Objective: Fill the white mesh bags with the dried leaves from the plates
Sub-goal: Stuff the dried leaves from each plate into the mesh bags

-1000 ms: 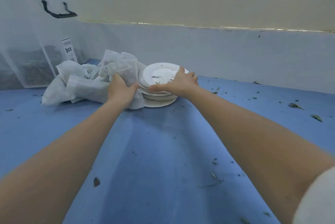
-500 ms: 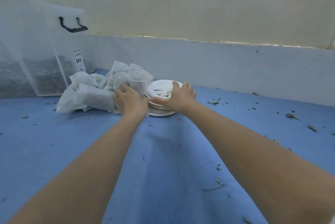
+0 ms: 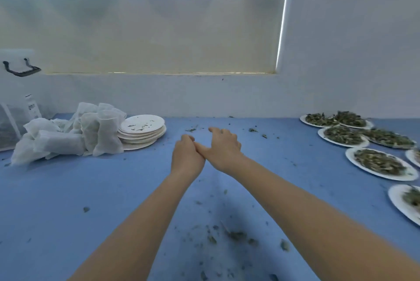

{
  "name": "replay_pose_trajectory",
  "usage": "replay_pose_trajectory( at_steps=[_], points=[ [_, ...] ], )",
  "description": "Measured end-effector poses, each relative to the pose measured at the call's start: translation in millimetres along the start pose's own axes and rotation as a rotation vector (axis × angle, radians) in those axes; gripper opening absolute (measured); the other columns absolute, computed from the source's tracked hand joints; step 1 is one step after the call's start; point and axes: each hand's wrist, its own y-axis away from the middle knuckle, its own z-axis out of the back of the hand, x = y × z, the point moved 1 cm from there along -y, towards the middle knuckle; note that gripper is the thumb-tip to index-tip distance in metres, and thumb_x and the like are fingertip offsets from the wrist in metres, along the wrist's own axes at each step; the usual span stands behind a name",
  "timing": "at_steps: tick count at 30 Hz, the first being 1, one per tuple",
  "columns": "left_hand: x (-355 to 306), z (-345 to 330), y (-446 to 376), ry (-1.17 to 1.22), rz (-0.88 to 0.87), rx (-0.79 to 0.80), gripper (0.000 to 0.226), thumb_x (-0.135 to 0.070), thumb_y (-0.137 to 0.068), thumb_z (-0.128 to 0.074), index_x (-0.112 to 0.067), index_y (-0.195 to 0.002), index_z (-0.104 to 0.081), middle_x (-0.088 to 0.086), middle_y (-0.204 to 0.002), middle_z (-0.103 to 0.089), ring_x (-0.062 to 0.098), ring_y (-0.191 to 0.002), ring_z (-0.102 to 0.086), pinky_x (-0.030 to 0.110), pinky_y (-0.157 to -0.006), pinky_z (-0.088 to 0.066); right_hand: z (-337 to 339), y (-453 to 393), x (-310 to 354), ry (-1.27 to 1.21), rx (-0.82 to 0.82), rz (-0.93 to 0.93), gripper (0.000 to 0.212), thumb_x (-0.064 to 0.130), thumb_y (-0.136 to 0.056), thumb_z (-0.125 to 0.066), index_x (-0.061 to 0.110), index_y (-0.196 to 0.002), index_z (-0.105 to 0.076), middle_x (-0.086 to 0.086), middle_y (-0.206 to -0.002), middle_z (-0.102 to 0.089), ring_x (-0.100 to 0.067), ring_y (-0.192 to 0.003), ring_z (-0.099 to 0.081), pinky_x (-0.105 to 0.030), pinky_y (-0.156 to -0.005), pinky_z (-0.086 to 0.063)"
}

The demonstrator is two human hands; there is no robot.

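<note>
A heap of white mesh bags (image 3: pixel 68 133) lies at the back left of the blue table. Beside it on the right stands a stack of white plates (image 3: pixel 142 130) with only leaf crumbs on top. Several plates heaped with dried leaves (image 3: pixel 378 162) line the right side. My left hand (image 3: pixel 186 155) and my right hand (image 3: pixel 223 148) hover side by side over the table's middle, touching each other and holding nothing. The left hand's fingers hang loosely curled. The right hand's fingers are spread and relaxed.
A clear storage box (image 3: pixel 16 103) with a black handle stands at the far left against the wall. Leaf crumbs (image 3: pixel 234 235) are scattered over the blue table top (image 3: pixel 91 201). A white wall runs along the back edge.
Both hands have left the bags and the plate stack and moved right, to the table's middle. The view has swung right, and the full plates have come into sight.
</note>
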Motion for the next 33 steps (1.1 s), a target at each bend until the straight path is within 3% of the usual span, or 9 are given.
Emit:
replay_pose_trajectory(
  at_steps=[3, 5, 8, 11, 14, 20, 25, 30, 33],
  points=[
    [-44.8, -40.1, 31.3, 0.089, -0.039, 0.120, 0.027, -0.003, -0.090, -0.039, -0.002, -0.116, -0.045, 0.009, -0.099, -0.053, 0.015, -0.074, -0.045, 0.026, -0.057, -0.035, 30.7, 32.9, -46.0, 0.052, -0.043, -0.091, 0.061, 0.048, -0.094, -0.042, 0.016, -0.145, -0.028, -0.012, -0.144, -0.032, -0.031, -0.131, -0.029, -0.039, -0.105, -0.025],
    [-76.9, -67.8, 55.7, 0.168, -0.056, 0.197, 0.020, -0.004, -0.091, -0.033, -0.002, -0.105, -0.048, 0.012, -0.092, -0.055, 0.017, -0.069, -0.045, 0.027, -0.058, -0.037, 52.7, 54.5, -78.1, 0.085, -0.073, -0.162, 0.054, 0.039, -0.098, -0.037, 0.016, -0.145, -0.028, -0.014, -0.145, -0.031, -0.031, -0.132, -0.029, -0.039, -0.105, -0.026],
    [-119.2, -109.2, 90.2, 0.126, -0.167, 0.313, 0.017, -0.002, -0.088, -0.040, -0.002, -0.103, -0.047, 0.013, -0.096, -0.055, 0.022, -0.079, -0.047, 0.035, -0.069, -0.040, 88.3, 88.7, -128.2, 0.121, -0.103, -0.266, 0.053, 0.038, -0.098, -0.037, 0.015, -0.144, -0.027, -0.015, -0.144, -0.031, -0.033, -0.132, -0.029, -0.040, -0.104, -0.026],
    [-154.2, -147.6, 122.6, 0.070, -0.285, 0.416, 0.010, -0.006, -0.087, -0.045, -0.007, -0.097, -0.043, 0.006, -0.089, -0.051, 0.021, -0.081, -0.046, 0.031, -0.067, -0.037, 121.6, 124.5, -179.1, 0.162, -0.105, -0.374, 0.059, 0.044, -0.095, -0.042, 0.012, -0.143, -0.027, -0.017, -0.144, -0.030, -0.035, -0.132, -0.027, -0.044, -0.104, -0.027],
    [-185.2, -185.8, 150.0, 0.020, -0.334, 0.500, 0.012, -0.011, -0.088, -0.047, -0.006, -0.098, -0.043, 0.015, -0.101, -0.055, 0.029, -0.090, -0.051, 0.033, -0.070, -0.036, 150.3, 152.1, -222.2, 0.217, -0.087, -0.485, 0.066, 0.052, -0.091, -0.048, 0.009, -0.138, -0.031, -0.018, -0.143, -0.032, -0.037, -0.131, -0.030, -0.046, -0.102, -0.031],
    [-229.0, -250.8, 177.8, -0.073, -0.208, 0.601, 0.041, -0.015, -0.088, -0.047, 0.001, -0.124, -0.038, 0.020, -0.130, -0.041, 0.035, -0.120, -0.040, 0.036, -0.092, -0.037, 184.6, 179.4, -292.6, 0.183, -0.110, -0.735, 0.090, 0.072, -0.072, -0.055, 0.004, -0.129, -0.043, -0.019, -0.135, -0.044, -0.036, -0.126, -0.038, -0.044, -0.105, -0.034],
    [-236.9, -282.1, 183.4, -0.104, -0.099, 0.630, 0.061, -0.018, -0.089, -0.045, -0.001, -0.139, -0.017, 0.019, -0.140, -0.031, 0.035, -0.130, -0.027, 0.037, -0.100, -0.030, 187.1, 181.9, -327.2, 0.136, -0.064, -0.918, 0.106, 0.083, -0.055, -0.054, 0.006, -0.127, -0.042, -0.018, -0.149, -0.028, -0.039, -0.134, -0.029, -0.045, -0.108, -0.030],
    [-234.3, -297.3, 184.0, -0.141, -0.078, 0.628, 0.062, -0.021, -0.090, -0.042, -0.001, -0.141, -0.013, 0.015, -0.140, -0.036, 0.033, -0.129, -0.026, 0.036, -0.099, -0.030, 181.4, 177.5, -345.4, 0.023, -0.063, -1.028, 0.136, 0.086, -0.047, -0.058, 0.010, -0.148, -0.009, -0.021, -0.146, -0.030, -0.039, -0.134, -0.028, -0.044, -0.106, -0.033],
    [-231.7, -297.5, 182.3, -0.130, -0.071, 0.622, 0.046, -0.022, -0.089, -0.043, -0.006, -0.129, -0.028, 0.015, -0.131, -0.041, 0.031, -0.125, -0.030, 0.034, -0.092, -0.033, 178.6, 173.6, -351.9, 0.026, -0.052, -1.021, 0.136, 0.087, -0.045, -0.058, 0.008, -0.146, -0.013, -0.016, -0.139, -0.041, -0.034, -0.128, -0.037, -0.040, -0.103, -0.037]
  ],
)
